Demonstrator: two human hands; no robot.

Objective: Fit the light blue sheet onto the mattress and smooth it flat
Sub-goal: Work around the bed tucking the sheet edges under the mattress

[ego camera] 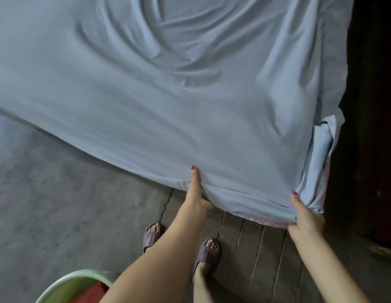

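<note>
The light blue sheet [146, 95] covers nearly the whole bed in the head view, with curved wrinkles near the top middle. My left hand [196, 193] grips the sheet's near edge, thumb on top of the cloth. My right hand [306, 215] grips the same edge at the near right corner, thumb up. A sliver of pink patterned mattress [271, 223] shows under the sheet between my hands. The rest of the mattress is hidden. A fold of the sheet hangs loose at the right corner [323, 149].
The grey concrete floor [48, 193] lies to the left and below. My feet in purple slippers [205, 254] stand near the bed. A green basin [81, 285] holding red cloth sits at bottom left. Dark wooden furniture [373, 127] borders the right.
</note>
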